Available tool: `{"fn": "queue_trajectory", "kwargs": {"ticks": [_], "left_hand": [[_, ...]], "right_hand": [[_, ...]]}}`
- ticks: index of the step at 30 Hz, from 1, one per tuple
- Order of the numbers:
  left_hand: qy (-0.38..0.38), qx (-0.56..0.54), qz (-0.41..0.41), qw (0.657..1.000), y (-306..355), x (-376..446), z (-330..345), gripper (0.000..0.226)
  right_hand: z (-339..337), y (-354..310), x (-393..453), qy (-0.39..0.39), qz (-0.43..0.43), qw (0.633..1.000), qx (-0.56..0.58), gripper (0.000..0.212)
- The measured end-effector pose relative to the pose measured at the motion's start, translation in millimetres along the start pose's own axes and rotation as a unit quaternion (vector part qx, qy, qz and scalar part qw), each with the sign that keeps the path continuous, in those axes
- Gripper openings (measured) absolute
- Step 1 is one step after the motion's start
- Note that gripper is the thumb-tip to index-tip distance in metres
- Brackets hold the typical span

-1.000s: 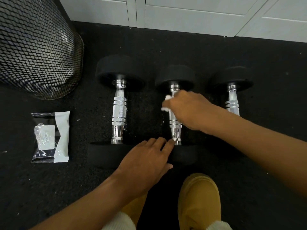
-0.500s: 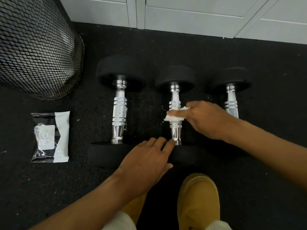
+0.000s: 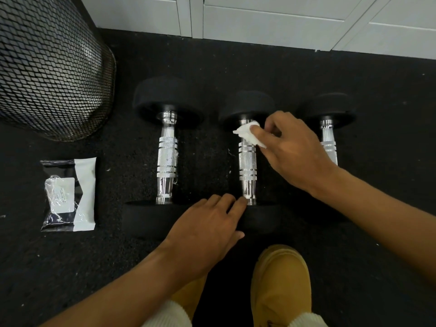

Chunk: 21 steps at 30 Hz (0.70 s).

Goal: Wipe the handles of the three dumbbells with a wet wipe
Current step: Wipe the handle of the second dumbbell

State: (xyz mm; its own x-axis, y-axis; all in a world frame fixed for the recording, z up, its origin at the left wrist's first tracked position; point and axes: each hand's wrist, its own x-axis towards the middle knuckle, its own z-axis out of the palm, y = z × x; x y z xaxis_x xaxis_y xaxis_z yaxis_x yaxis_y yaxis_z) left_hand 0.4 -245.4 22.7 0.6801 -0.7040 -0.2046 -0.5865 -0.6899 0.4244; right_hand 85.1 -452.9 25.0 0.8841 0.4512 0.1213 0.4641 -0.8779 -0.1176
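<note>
Three black dumbbells with chrome handles lie side by side on the black floor: the left dumbbell (image 3: pixel 167 159), the middle dumbbell (image 3: pixel 247 168) and the right dumbbell (image 3: pixel 328 138). My right hand (image 3: pixel 292 149) pinches a crumpled white wet wipe (image 3: pixel 249 134) against the far end of the middle handle. My left hand (image 3: pixel 207 230) rests with flat fingers on the near black weight of the middle dumbbell. My right forearm hides the near part of the right dumbbell.
A black mesh waste bin (image 3: pixel 47 67) stands at the far left. A wet wipe packet (image 3: pixel 68 194) lies left of the dumbbells. White cabinet doors (image 3: pixel 259 17) run along the back. My tan shoes (image 3: pixel 280 284) are near the bottom edge.
My right hand slid the wipe toward me along the middle handle, then back up to its far end. My left hand stayed on the near weight.
</note>
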Motion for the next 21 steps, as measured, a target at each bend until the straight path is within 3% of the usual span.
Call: {"fn": "queue_trajectory", "kwargs": {"ticks": [5, 9, 12, 15, 17, 21], "left_hand": [[0.007, 0.005, 0.000, 1.000, 0, -1, 1, 0.059], [0.005, 0.011, 0.001, 1.000, -1, -1, 1, 0.059], [0.003, 0.011, 0.001, 1.000, -1, -2, 0, 0.059], [0.003, 0.011, 0.003, 1.000, 0, 0, -1, 0.057], [0.005, 0.010, 0.002, 1.000, 1, 0, -2, 0.055], [0.005, 0.008, 0.001, 1.000, 1, 0, -1, 0.055]], "right_hand": [[20, 1, 7, -0.025, 0.005, 0.997, 0.074, 0.037], [21, -1, -2, -0.007, 0.030, 0.980, 0.194, 0.026], [7, -6, -25, -0.099, 0.017, 0.950, 0.297, 0.027], [-1, -10, -43, -0.231, 0.068, 0.894, 0.377, 0.027], [-1, -6, -43, -0.275, 0.095, 0.876, 0.384, 0.027], [-8, -10, -38, -0.247, 0.005, 0.921, 0.302, 0.028]]}}
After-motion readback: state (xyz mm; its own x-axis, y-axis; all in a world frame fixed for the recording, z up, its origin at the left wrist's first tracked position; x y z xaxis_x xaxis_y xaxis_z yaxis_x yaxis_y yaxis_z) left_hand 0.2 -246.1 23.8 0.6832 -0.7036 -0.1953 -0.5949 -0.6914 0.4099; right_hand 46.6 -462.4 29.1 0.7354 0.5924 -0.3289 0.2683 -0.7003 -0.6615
